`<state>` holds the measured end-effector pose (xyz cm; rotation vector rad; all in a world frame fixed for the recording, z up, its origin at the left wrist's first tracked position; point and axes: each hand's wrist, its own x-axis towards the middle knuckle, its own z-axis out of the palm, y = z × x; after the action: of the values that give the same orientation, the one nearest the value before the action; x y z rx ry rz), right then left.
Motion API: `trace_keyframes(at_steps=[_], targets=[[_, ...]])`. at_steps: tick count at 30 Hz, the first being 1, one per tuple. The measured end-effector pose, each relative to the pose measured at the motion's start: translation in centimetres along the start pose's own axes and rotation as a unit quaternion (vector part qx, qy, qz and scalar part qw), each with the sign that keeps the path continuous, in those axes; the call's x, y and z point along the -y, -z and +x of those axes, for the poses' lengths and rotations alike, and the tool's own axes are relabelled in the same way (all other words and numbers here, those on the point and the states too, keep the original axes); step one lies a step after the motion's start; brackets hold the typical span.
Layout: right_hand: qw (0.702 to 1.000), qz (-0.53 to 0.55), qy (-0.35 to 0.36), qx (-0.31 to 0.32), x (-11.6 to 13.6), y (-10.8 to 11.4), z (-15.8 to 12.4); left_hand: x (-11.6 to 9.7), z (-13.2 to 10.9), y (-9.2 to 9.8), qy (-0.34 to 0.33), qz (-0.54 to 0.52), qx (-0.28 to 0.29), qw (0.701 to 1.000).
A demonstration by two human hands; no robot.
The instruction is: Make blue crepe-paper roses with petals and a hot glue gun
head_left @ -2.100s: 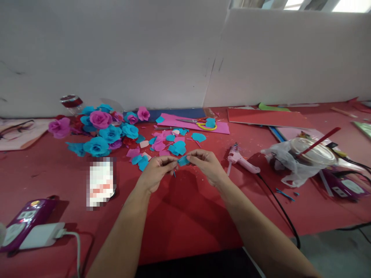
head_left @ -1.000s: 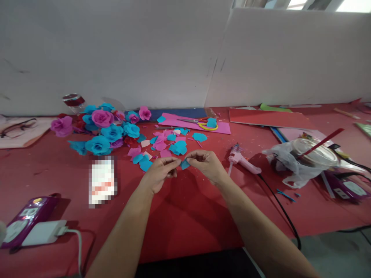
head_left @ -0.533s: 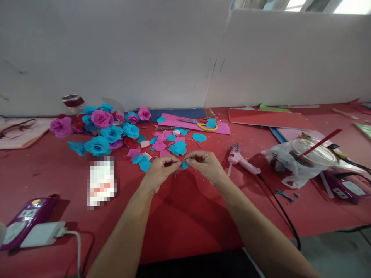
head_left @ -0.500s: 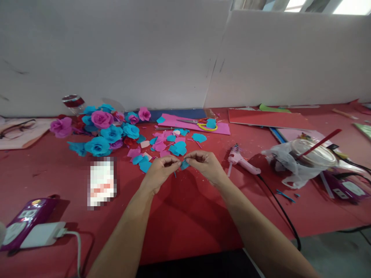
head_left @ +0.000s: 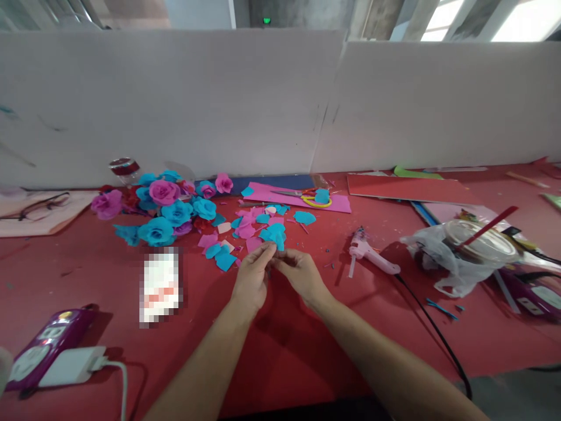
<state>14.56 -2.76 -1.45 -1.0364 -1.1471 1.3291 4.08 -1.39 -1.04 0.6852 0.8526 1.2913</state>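
My left hand (head_left: 254,277) and my right hand (head_left: 301,275) meet at the middle of the red table, fingertips pinched together and nearly touching. What lies between the fingertips is mostly hidden. Just beyond them are loose blue petals (head_left: 274,233) and pink petals (head_left: 246,228) in a scattered pile. Blue and pink paper roses (head_left: 176,211) stand in a bunch to the left. Behind the petals, yellow-handled scissors (head_left: 316,202) rest on a pink sheet (head_left: 339,203). A pink glue gun (head_left: 374,258) lies right of my right hand.
On the right sits a lidded container (head_left: 480,240) in a plastic bag (head_left: 458,275). Purple power strips (head_left: 56,339) lie at both sides, the left one with a white charger (head_left: 72,366). Glasses (head_left: 44,206) are at the far left. A white partition (head_left: 197,105) stands behind.
My hands have drawn closer together, and the blue piece that showed between them is now mostly hidden. The view has tilted upward, showing more above the partition.
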Motion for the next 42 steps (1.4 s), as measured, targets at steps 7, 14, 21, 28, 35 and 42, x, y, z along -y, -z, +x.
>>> trace_keyframes(at_steps=[7, 14, 21, 28, 35, 42], targets=[[1.000, 0.005, -0.018, 0.017, 1.0, 0.8, -0.1, -1.3, 0.4, 0.9, -0.002, 0.075, 0.038, 0.996], [0.999, -0.034, -0.026, -0.012, 2.2, 1.7, 0.2, -2.4, 0.5, 1.2, 0.012, 0.061, -0.001, 0.998], [0.912, -0.258, 0.124, -0.293, 4.4, 5.8, 1.0, -2.5, 1.5, 1.9, 0.046, 0.001, -0.096, 0.994], [0.953, -0.272, 0.115, -0.066, 2.3, 2.3, 0.0, -2.2, 0.9, 1.2, 0.060, 0.005, -0.085, 0.995], [0.990, -0.130, 0.056, -0.014, 0.5, -0.2, -0.5, -1.7, 0.8, 1.2, 0.071, 0.012, -0.048, 0.996], [0.984, -0.163, 0.068, -0.018, 1.3, 0.3, -0.6, -1.9, 0.7, 1.2, 0.075, 0.027, -0.059, 0.995]])
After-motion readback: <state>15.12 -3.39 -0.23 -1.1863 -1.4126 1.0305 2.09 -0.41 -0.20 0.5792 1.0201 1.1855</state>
